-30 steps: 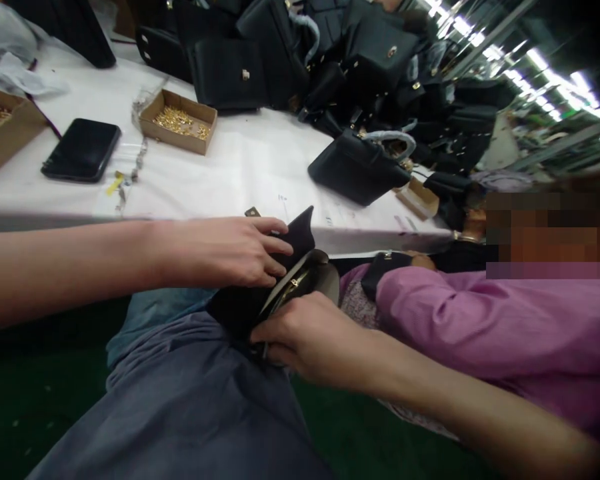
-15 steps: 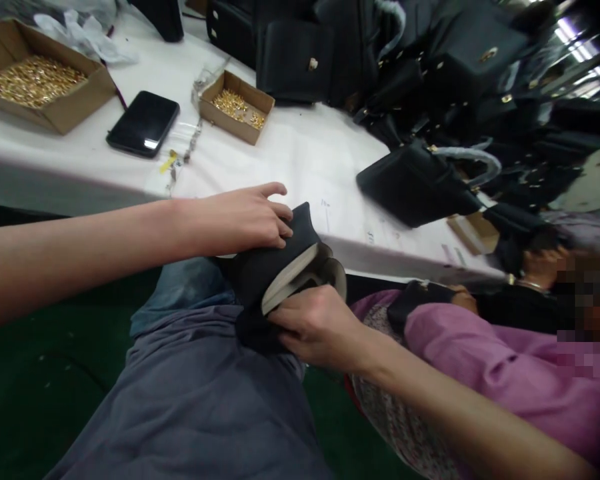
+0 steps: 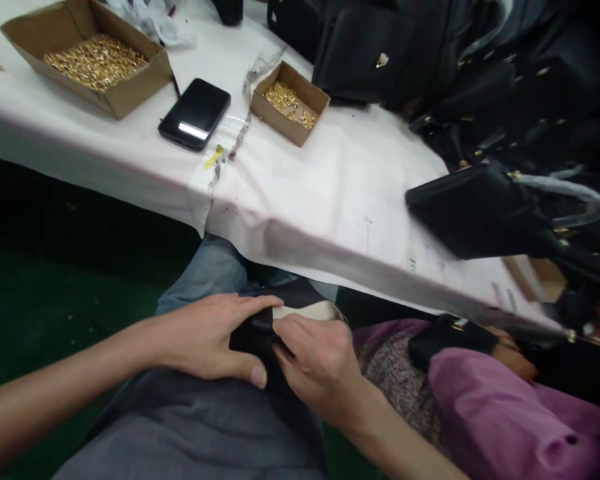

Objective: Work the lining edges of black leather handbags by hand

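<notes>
A black bag [image 3: 253,339] with a cream lining lies on my lap, below the table's front edge. My left hand [image 3: 215,337] rests on its left side, thumb spread away from the fingers, pressing on the black material. On the right side, the curled fingers of my right hand [image 3: 315,353] grip the bag at its opening, beside the cream lining [image 3: 313,311]. Part of the bag is hidden beneath both hands.
On the white table [image 3: 320,180] are a large box of gold pieces [image 3: 140,87], a phone [image 3: 195,113], a smaller box [image 3: 285,127] and a black bag [image 3: 475,210]. More black bags crowd behind. A person in a pink sleeve [image 3: 510,400] sits at right.
The view has shifted, so the table items appear farther right. My left hand has moved down the bag toward my body, its thumb now showing. My right hand remains at the bag's opening.
</notes>
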Demonstrator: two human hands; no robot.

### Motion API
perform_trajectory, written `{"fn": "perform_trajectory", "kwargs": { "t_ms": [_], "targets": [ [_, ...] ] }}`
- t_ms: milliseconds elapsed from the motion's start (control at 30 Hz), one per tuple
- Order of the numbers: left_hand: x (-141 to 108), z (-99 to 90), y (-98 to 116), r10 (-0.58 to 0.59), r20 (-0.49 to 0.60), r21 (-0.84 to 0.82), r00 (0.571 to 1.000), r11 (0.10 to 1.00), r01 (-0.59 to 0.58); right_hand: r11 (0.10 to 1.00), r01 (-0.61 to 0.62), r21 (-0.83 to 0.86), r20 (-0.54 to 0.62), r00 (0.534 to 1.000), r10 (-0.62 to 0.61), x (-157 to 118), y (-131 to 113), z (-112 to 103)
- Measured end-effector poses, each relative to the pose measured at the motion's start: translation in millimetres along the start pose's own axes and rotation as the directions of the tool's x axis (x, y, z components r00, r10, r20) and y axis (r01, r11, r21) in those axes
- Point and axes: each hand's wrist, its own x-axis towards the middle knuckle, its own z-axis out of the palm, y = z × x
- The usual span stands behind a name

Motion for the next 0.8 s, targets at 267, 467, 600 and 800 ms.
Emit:
{"fn": "perform_trajectory", "kwargs": {
  "t_ms": [267, 467, 600, 800],
  "targets": [
    [10, -36.9, -13, 0.248, 0.068, -0.078, 0.966, 0.967, -0.243, 0.953, -0.194, 0.233, -0.004, 0.980, 0.201, 9, -11, 6],
    [48, -86.3, -1, 0.341, 0.244, -0.059, 0.908, 0.940, -0.337, 0.895, -0.208, 0.394, -0.048, 0.968, 0.247, 5, -18, 23],
    [62, -85.2, 9, 0.389, 0.316, -0.128, 0.865, 0.921, -0.368, 0.899, -0.248, 0.360, -0.099, 0.948, 0.301, -2, -21, 25],
    [70, -84.8, 24, 0.381, 0.318, 0.005, 0.868, 0.915, -0.403, 0.899, -0.334, 0.283, -0.136, 0.914, 0.383, -5, -19, 18]
  ]
}}
